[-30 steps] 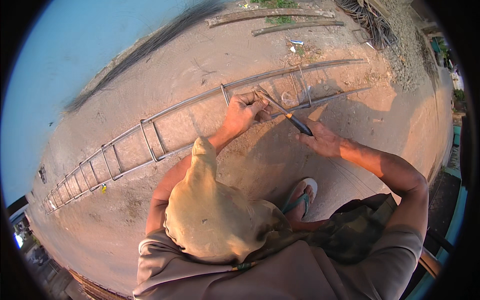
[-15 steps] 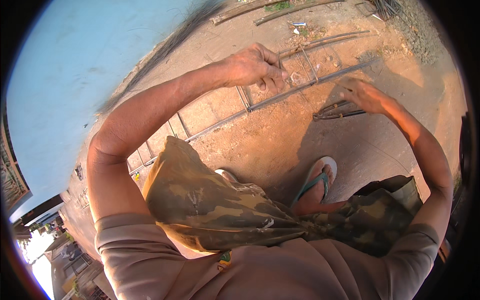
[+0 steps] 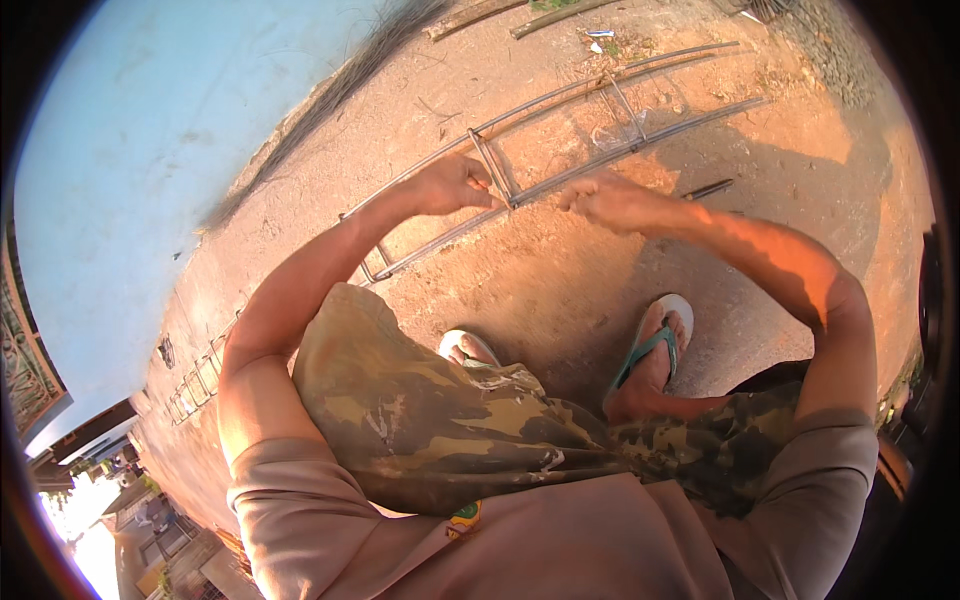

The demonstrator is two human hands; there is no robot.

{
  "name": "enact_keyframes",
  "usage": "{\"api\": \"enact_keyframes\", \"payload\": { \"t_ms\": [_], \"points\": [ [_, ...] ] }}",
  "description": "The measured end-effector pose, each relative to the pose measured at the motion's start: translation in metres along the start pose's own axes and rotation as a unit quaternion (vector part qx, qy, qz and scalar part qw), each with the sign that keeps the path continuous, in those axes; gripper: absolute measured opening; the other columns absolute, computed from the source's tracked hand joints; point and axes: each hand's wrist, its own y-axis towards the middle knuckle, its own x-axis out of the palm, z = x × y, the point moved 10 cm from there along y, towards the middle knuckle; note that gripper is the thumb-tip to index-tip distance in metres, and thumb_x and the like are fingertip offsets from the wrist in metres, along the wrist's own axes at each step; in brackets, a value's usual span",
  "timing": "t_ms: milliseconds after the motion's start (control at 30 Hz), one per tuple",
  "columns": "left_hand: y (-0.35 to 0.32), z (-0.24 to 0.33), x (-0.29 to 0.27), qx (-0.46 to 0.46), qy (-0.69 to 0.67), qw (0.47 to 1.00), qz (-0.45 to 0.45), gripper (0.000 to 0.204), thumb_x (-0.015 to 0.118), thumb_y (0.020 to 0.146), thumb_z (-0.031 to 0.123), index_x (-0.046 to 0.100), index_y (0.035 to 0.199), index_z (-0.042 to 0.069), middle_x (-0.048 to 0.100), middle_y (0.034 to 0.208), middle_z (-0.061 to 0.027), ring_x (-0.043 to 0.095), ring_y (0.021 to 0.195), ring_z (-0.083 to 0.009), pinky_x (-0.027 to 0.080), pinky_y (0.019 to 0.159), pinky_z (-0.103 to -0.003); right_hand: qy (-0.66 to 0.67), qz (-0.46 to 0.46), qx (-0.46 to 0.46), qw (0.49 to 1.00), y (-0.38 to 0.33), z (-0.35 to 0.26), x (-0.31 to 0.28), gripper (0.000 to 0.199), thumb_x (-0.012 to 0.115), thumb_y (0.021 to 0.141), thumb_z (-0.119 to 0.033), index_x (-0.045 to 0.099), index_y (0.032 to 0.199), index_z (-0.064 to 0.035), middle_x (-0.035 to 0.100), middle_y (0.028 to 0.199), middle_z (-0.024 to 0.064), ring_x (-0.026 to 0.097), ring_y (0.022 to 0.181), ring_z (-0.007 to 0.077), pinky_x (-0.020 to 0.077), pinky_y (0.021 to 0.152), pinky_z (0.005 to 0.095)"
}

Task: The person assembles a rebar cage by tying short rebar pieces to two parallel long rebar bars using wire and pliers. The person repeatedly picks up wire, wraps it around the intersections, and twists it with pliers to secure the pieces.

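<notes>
L hand [image 3: 452,186] was by the metal frame [image 3: 640,143], R hand [image 3: 612,203] nr it; both had fingers curled tog., couldn't tell on what. Dark tool [image 3: 710,189] lay on ground [image 3: 560,275].

A narrow gap separates the person's left hand [image 3: 445,188] and right hand [image 3: 605,203]; a stirrup [image 3: 489,163] obstructs its left side. Right of this stirrup, the bay up to the next one [image 3: 624,108] permits entry between the long bars. Near side: a low lane crosses the ground [image 3: 530,270], bounded by the left knee [image 3: 345,325] and right foot [image 3: 650,355]. The right forearm [image 3: 745,238] obstructs near-side access to the tool [image 3: 710,188].
</notes>
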Motion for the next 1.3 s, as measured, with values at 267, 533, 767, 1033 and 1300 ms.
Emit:
{"api": "enact_keyframes", "payload": {
  "t_ms": [267,533,767,1033,1300],
  "points": [
    [0.029,-0.047,0.079,-0.086,-0.243,0.966,0.002,0.060,0.057,0.094,0.051,0.065,0.109,-0.006,0.067,0.096,-0.0181,0.067,0.089,-0.0225,0.052,0.079,-0.038,0.367,0.099,-0.049,0.924,0.077,0.093,0.064,0.019,0.048,0.097,-0.013,0.059,0.110,-0.0065,0.052,0.070,0.0018,0.041,0.051,0.0085,0.0315,0.040,0.0263],
    [0.041,-0.055,0.076,-0.136,-0.244,0.960,-0.036,0.058,0.049,0.097,0.051,0.068,0.093,-0.003,0.066,0.078,-0.0132,0.067,0.070,-0.0201,0.052,0.066,-0.036,0.628,0.127,-0.067,0.765,0.119,0.071,0.098,0.005,0.054,0.096,-0.010,0.057,0.097,-0.0064,0.053,0.072,0.0013,0.041,0.051,0.0072,0.0291,0.042,0.0239],
    [0.041,-0.050,0.077,-0.170,-0.310,0.933,-0.067,0.079,0.029,0.096,0.066,0.066,0.094,-0.004,0.065,0.077,-0.0135,0.067,0.067,-0.0238,0.048,0.055,-0.033,0.591,0.059,-0.085,0.800,0.136,0.065,0.083,0.007,0.055,0.095,-0.010,0.057,0.094,-0.0031,0.054,0.078,0.0023,0.044,0.058,0.0066,0.0318,0.044,0.0226],
    [0.047,-0.057,0.083,-0.257,-0.335,0.904,-0.063,0.085,0.030,0.091,0.072,0.066,0.101,-0.004,0.067,0.090,-0.0189,0.068,0.075,-0.0272,0.048,0.068,-0.040,0.583,0.046,-0.092,0.806,0.135,0.069,0.074,0.011,0.058,0.095,-0.010,0.059,0.091,-0.0001,0.056,0.080,0.0052,0.048,0.063,0.0102,0.0361,0.048,0.0246],
    [0.050,-0.047,0.093,-0.138,-0.376,0.901,-0.167,0.057,0.060,0.089,0.055,0.065,0.102,0.000,0.067,0.096,-0.0146,0.064,0.079,-0.0223,0.046,0.069,-0.034,0.526,0.118,-0.038,0.841,0.117,0.065,0.078,0.011,0.058,0.096,-0.011,0.060,0.096,-0.0001,0.059,0.083,0.0058,0.050,0.066,0.0116,0.0398,0.052,0.0269]
  ]
}}
